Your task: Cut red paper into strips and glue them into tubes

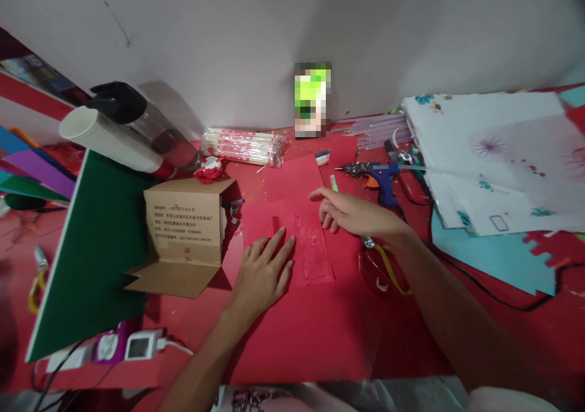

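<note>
My left hand [262, 273] lies flat with its fingers apart on red paper [256, 217]. Its fingertips are beside a small red rolled piece [275, 224] and close to the left edge of a shiny, wrinkled red strip [313, 247]. Over the strip's upper right side hovers my right hand [340, 211], index finger stretched out and the others loosely bent, with nothing visible in it. A blue glue gun [386, 177] with an orange trigger lies just beyond that hand. Below my right wrist is a tool with yellow handles [388, 269], partly hidden by the forearm.
At left stand a cardboard box [187, 226], a green board [86, 259], stacked paper cups [114, 141] and a bottle [169, 138]. A wrapped bundle of sticks [242, 145] and a phone [313, 100] are at the back. Patterned sheets [493, 156] lie right; a black cable [484, 290] trails there.
</note>
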Available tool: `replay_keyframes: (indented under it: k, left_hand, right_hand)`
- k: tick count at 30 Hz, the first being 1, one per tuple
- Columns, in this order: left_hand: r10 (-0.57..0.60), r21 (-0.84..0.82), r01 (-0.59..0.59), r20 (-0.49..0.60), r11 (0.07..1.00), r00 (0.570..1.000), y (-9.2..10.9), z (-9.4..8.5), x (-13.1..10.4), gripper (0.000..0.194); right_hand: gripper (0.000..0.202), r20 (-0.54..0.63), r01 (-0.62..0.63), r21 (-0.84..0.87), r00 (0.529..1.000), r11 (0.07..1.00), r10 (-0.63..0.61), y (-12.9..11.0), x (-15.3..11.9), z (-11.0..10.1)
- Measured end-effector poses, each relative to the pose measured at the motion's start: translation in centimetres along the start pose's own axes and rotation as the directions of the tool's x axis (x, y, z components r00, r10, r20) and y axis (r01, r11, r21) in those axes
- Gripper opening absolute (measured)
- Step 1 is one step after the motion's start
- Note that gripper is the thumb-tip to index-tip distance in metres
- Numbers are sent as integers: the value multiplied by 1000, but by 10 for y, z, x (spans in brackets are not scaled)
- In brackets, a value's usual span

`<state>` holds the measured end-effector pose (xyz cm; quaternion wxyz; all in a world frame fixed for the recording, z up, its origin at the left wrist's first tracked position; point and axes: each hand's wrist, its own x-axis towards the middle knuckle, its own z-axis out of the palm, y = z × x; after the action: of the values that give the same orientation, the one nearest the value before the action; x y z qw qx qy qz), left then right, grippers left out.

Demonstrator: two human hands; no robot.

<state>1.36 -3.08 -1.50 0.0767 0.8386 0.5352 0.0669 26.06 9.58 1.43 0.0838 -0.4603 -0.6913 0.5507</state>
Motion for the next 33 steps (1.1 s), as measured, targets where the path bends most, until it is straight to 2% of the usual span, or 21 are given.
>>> replay_keyframes:
  k: [7,15,26,33]
  left_hand:
    - [-42,-91,43,10,995,999,0,2,0,47]
    - [-67,-115,69,23,991,997,2,1,1,47]
    - [-54,-121,56,19,991,998,1,-2,1,39]
    - [-4,-193,19,82,981,997,-9,-13,0,47]
  right_hand:
    - [20,89,-107,31,991,994,104,-1,-2,-1]
    - [7,158,-156,14,976,988,152,1,-1,0]
    - [16,246,-192,14,952,981,182,-8,-4,-2]
    - [13,362,-201,39,916,979,174,-14,-10,-6]
